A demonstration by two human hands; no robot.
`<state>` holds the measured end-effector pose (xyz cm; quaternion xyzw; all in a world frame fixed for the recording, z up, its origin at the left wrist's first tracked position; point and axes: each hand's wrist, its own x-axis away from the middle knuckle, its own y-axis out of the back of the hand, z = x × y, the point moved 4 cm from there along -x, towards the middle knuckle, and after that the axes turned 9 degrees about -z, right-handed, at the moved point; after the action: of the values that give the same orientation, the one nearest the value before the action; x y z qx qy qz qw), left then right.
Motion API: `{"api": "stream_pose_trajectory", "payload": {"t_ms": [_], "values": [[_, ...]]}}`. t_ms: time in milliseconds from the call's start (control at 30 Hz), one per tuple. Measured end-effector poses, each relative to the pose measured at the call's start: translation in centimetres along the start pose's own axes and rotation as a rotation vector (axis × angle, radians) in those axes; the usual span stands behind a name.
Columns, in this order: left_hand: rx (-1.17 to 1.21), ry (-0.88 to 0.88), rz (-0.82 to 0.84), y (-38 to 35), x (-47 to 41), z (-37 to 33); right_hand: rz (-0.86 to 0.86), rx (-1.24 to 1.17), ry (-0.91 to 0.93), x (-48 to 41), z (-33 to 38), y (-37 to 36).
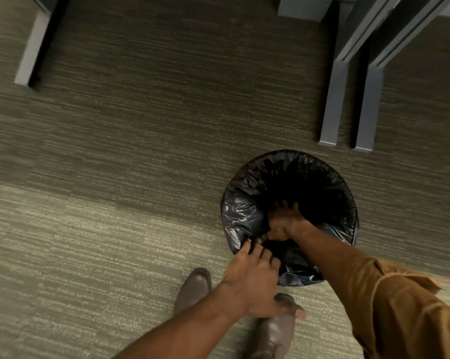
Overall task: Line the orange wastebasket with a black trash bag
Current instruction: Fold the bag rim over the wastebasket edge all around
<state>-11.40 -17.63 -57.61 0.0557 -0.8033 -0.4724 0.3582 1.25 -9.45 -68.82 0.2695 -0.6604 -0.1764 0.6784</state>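
Black trash bag (pixel 240 216) over wastebasket rim, left fingers (pixel 255 251) pinching it, right hand (pixel 283 224) spread inside.

Rust-brown corduroy sleeve (pixel 400 307) pushed up, left forearm (pixel 187 330) bare, brown leather shoes (pixel 195 288)

Glossy, crinkled plastic trash bag (pixel 240 216); matt ribbed carpet (pixel 141 151); smooth leather boots (pixel 195 286); corduroy-like sleeve (pixel 400 307).

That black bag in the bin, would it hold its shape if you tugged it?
Probably not: the black trash bag looks thin and crinkled, draping over the rim, so likely floppy. Its glossy sheen suggests it is slippery. The left hand pinches its edge, hinting it shifts easily.
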Motion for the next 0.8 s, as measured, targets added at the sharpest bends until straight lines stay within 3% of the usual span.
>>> {"api": "stream_pose_trajectory", "payload": {"t_ms": [233, 367, 533, 633, 700, 800], "values": [[-0.065, -0.069, -0.231, 4.3, -1.6, 1.4, -0.521, 0.077, 0.069, 7.6, -1.8, 2.7], [-0.183, -0.082, -0.228, 5.3, -4.1, 2.8, -0.359, 0.155, 0.032, 10.6, -3.4, 1.6], [-0.465, 0.081, 0.169, 3.2, -5.5, 6.5, -0.134, 0.253, 0.021, 9.9, -4.6, -1.9], [-0.552, 0.119, 0.255, 2.1, -5.2, 7.8, -0.087, 0.299, 0.035, 9.2, -4.5, -3.3], [-0.515, 0.118, 0.199, 2.1, -5.0, 8.0, -0.132, 0.241, 0.006, 9.1, -4.5, -3.3], [-0.326, 0.05, -0.175, 3.4, -4.4, 6.7, -0.455, 0.009, -0.007, 10.4, -4.6, -1.5]]}}
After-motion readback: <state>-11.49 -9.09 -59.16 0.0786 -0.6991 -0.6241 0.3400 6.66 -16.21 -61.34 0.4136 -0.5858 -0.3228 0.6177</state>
